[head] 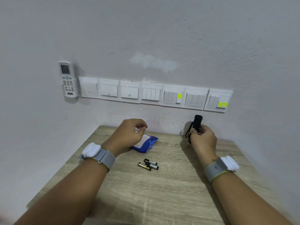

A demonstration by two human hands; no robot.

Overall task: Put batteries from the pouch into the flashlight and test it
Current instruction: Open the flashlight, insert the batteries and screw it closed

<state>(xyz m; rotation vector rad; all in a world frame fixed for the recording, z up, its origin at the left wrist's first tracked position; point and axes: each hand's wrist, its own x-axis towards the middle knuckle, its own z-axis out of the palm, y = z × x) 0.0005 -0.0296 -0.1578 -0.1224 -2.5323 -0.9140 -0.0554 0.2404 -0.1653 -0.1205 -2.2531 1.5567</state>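
Near the centre of the table [162,192], three loose batteries [148,164]: judged light, rigid, roll-prone; pinch mid-barrel. Right hand [203,140] grips flashlight [198,120] body; left hand [128,133] curled over blue pouch [146,142], grip indiscernible.

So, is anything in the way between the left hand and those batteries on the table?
Nothing visible. The batteries lie in the open on the table, just nearer the person than the pouch under the left hand. The right hand holds the flashlight off to the side.
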